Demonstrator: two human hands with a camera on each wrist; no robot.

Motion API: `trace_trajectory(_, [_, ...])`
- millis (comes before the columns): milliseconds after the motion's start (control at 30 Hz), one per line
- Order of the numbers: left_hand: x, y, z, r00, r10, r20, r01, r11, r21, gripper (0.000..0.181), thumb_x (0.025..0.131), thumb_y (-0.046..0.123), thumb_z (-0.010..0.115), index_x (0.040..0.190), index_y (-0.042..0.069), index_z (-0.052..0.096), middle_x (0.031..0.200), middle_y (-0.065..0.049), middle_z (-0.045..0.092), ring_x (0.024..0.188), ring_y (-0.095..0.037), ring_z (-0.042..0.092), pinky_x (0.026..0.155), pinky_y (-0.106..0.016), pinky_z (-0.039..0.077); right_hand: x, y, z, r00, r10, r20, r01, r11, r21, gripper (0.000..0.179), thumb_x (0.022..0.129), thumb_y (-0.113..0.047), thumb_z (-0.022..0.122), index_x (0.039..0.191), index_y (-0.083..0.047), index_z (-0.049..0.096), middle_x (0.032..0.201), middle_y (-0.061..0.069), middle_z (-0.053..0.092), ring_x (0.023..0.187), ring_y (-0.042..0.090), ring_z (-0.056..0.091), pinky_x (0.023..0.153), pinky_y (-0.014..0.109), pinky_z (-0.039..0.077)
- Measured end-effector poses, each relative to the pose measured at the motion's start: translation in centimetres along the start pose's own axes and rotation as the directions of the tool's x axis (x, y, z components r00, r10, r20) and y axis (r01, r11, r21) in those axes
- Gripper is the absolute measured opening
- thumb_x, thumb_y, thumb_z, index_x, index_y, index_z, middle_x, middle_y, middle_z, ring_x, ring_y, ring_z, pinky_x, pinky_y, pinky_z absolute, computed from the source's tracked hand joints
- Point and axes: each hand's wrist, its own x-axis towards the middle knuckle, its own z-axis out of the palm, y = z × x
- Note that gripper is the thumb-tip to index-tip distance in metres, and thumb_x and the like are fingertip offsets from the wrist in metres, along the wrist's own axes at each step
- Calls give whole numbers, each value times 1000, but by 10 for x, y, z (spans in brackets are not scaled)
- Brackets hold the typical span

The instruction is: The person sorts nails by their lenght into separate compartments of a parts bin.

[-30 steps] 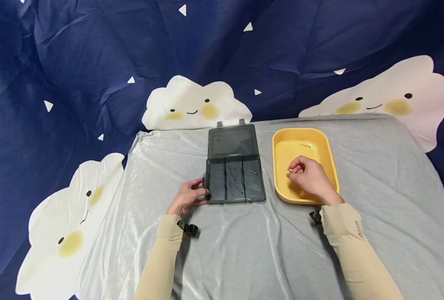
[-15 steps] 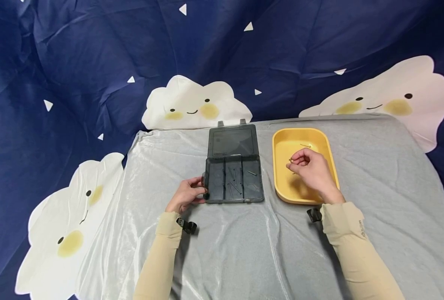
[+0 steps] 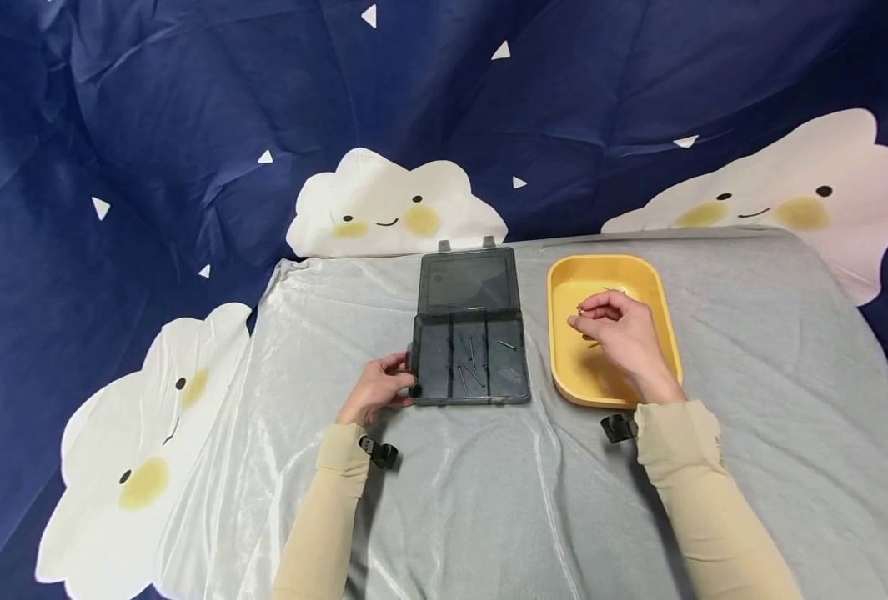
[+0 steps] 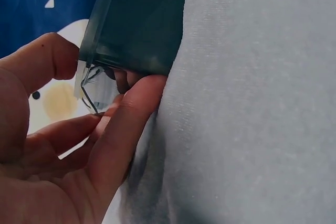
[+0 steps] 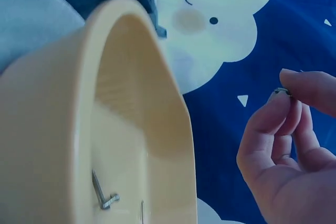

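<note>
My left hand (image 3: 376,389) grips the left side of an open, smoky-dark plastic organizer box (image 3: 432,367). In the left wrist view, thumb and fingers meet the box edge (image 4: 142,30). Several thin nails (image 3: 473,352) lie in the middle compartment, and a single screw (image 3: 507,344) is in the right one. Over the yellow bin (image 3: 553,333), my right hand (image 3: 629,335) pinches a small screw (image 5: 282,91) between thumb and fingertips, which hide most of it. Inside the bin, the right wrist view shows a nail (image 5: 97,188) beside a shorter screw (image 5: 111,201).
The box lid (image 3: 468,279) is folded back toward the rear edge of the table. Grey cloth (image 3: 474,492) with soft folds covers the table. A dark blue curtain (image 3: 444,92) with cloud prints hangs behind.
My right hand has risen slightly and shifted a little over the bin, turning at the wrist with the small screw still pinched. My left hand stays at the box side.
</note>
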Motion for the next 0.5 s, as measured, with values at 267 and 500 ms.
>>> trace_trajectory(267, [2,-2,1,1000,18,-7,-18,1000,9,64,80,-4,59,142,6,48,123,-19,58,76,-17,66,57,-28,59,0,-2,8,1000,23,11,-24,994,109,21,83,-5,73,98,0,59,78,-13,63,71,1,61,64,14,54])
trace_trajectory(500, [2,-2,1,1000,14,-6,-14,1000,1,64,80,-5,59,143,6,47,124,-19,58,75,-16,67,57,-28,59,1,-1,15,1000,20,21,-22,991,129,24,83,-2,72,101,5,58,77,-13,63,70,1,61,64,14,54])
